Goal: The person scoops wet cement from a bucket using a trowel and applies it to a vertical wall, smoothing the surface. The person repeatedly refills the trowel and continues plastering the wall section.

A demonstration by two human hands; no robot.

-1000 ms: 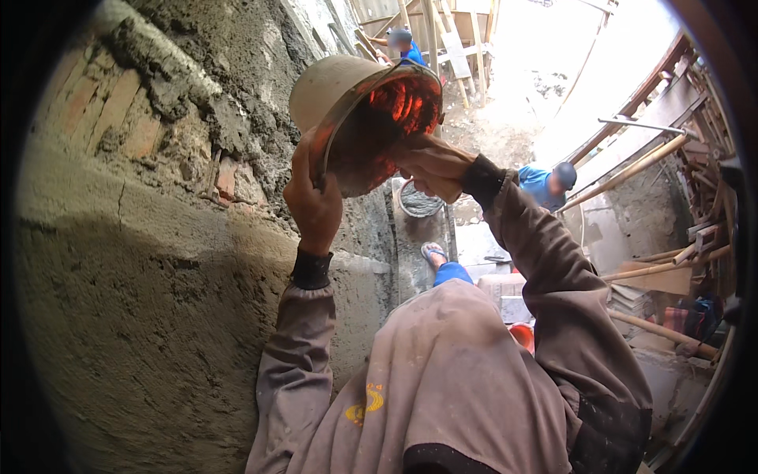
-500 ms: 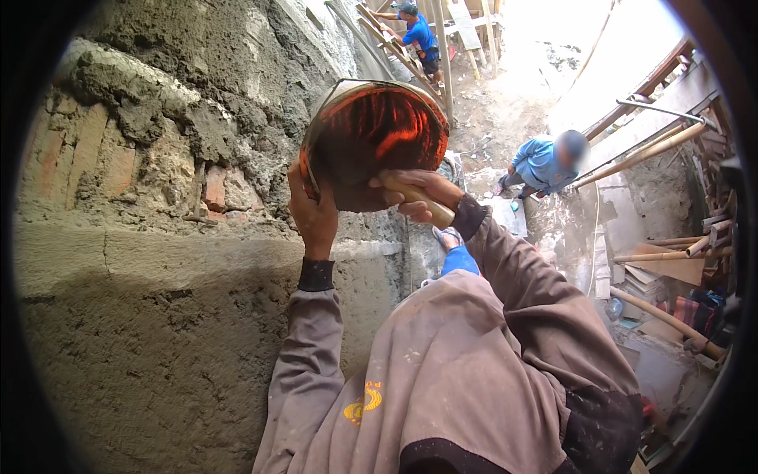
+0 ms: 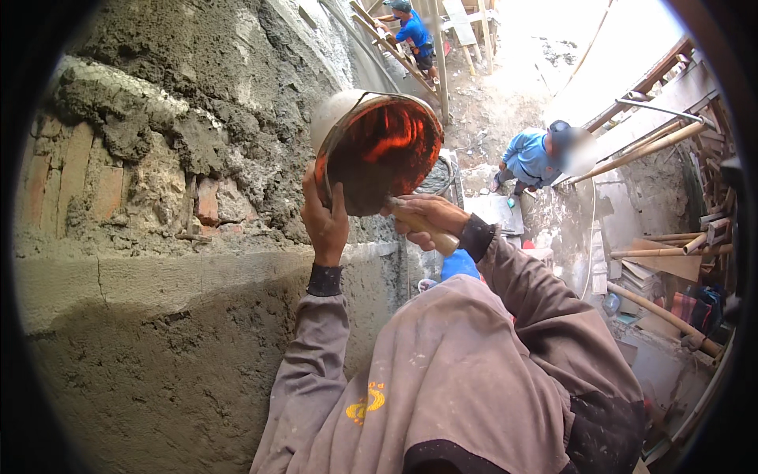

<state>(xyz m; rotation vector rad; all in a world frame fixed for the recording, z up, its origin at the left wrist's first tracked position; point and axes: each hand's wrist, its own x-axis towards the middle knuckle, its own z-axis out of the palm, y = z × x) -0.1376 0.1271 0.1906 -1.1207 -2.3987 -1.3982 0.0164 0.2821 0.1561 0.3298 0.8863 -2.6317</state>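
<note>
Bucket (image 3: 332,117) at 12 o'clock of the view, held up and tilted, mouth toward the wearer. Lining glows red-orange from about 12 to 3; dark grey matter (image 3: 355,175) lies in the lower part.

Left hand (image 3: 324,225) clamped on the rim at the bucket's 7 o'clock, thumb over the edge, fingers wrapped on the outer wall. Right hand (image 3: 430,217) at its 5 o'clock, closed round a wooden-handled tool (image 3: 444,239), butt pointing to 4. Working end is lost in the dark around the mouth; cannot say for sure how deep it goes.

Against half a second ago: both hands sit a little lower in view, and more of the bucket's pale outer side shows at its 10.

Left forearm runs nearly straight up from 7 o'clock; right comes in from 4, slanting toward 11, palm turned inward over the handle.

Farther out: rough wall (image 3: 150,340) from 7 to 11, exposed bricks (image 3: 208,201) at 10. Person in light blue (image 3: 529,160) at 2, another in brighter blue (image 3: 414,31) at 12. Poles (image 3: 667,308) toward 4.
</note>
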